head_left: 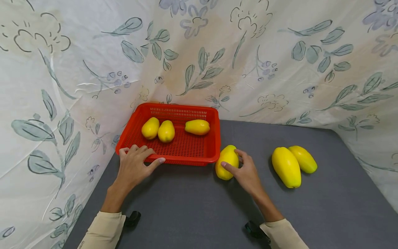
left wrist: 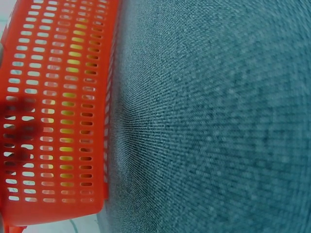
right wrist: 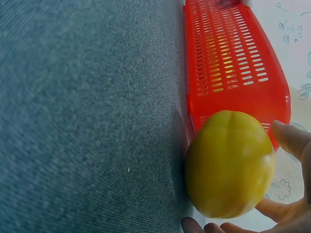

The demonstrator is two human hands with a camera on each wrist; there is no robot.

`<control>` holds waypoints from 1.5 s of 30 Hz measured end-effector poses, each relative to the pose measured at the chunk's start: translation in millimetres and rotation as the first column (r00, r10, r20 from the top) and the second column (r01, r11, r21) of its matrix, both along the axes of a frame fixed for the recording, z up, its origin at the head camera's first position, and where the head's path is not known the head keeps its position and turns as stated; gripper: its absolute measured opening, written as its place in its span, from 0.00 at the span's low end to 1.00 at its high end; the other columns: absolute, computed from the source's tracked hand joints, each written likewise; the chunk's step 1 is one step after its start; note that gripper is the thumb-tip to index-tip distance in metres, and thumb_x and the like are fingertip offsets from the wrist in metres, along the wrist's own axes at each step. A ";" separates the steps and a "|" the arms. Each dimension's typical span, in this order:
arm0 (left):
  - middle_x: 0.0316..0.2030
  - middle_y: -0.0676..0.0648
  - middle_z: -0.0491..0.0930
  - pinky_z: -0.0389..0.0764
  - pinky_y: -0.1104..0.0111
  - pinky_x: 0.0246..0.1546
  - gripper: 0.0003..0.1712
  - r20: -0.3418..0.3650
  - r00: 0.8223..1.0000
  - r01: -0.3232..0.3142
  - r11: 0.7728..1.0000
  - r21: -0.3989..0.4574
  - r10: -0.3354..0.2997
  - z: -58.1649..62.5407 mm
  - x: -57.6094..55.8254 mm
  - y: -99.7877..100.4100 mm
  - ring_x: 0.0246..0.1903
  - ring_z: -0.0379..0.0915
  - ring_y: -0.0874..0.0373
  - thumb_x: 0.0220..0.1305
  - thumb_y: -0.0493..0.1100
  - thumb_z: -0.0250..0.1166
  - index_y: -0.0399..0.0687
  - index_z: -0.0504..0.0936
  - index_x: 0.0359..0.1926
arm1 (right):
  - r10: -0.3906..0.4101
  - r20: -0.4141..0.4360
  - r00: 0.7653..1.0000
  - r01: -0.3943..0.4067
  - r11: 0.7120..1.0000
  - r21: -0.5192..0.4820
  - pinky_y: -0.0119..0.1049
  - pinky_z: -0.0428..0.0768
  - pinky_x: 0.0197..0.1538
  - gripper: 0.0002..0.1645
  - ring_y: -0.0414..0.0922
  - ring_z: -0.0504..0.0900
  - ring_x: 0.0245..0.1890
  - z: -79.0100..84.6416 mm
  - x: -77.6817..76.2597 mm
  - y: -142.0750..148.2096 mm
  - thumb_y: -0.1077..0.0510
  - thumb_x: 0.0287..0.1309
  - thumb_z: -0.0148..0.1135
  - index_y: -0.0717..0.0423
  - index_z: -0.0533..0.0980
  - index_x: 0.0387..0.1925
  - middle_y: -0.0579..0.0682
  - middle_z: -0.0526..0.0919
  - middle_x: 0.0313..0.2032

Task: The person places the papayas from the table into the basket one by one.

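Note:
A red plastic basket (head_left: 183, 160) with slotted walls stands at the back left of the grey table. Inside it lie three yellow papayas, two side by side on the left (head_left: 150, 128) and one on its side at the right (head_left: 197, 127). My left hand (head_left: 133, 166) holds the basket's front left rim, fingers over the edge and thumb along the front. By the basket's front right corner, another yellow papaya (head_left: 226, 164) is held by my right hand (head_left: 247, 173), its thumb on the near side. The right wrist view shows this papaya (right wrist: 231, 165) close against the basket wall (right wrist: 228, 99).
Two more yellow papayas, a larger one (head_left: 286, 167) and a greener-tipped one (head_left: 303, 159), lie together on the table at the right. A flower-printed cloth (head_left: 192, 62) hangs behind and along the sides of the grey tabletop (head_left: 186, 207).

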State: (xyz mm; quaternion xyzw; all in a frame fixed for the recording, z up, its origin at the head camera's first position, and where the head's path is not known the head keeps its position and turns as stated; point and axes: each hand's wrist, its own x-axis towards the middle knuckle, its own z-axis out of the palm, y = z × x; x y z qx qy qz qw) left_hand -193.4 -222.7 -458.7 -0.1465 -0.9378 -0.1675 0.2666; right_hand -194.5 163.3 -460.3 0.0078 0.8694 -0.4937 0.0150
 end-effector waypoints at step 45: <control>0.38 0.43 0.85 0.58 0.46 0.43 0.27 -0.026 1.000 0.009 1.000 0.004 -0.009 -2.0 -1.4 -0.1 0.36 0.69 0.47 0.56 0.65 0.74 0.47 0.90 0.42 | -0.018 -0.002 1.000 0.018 0.999 -0.045 0.51 0.77 0.59 0.54 0.57 0.74 0.62 -3.7 2.0 -1.6 0.44 0.62 0.74 0.51 0.57 0.81 0.60 0.66 0.73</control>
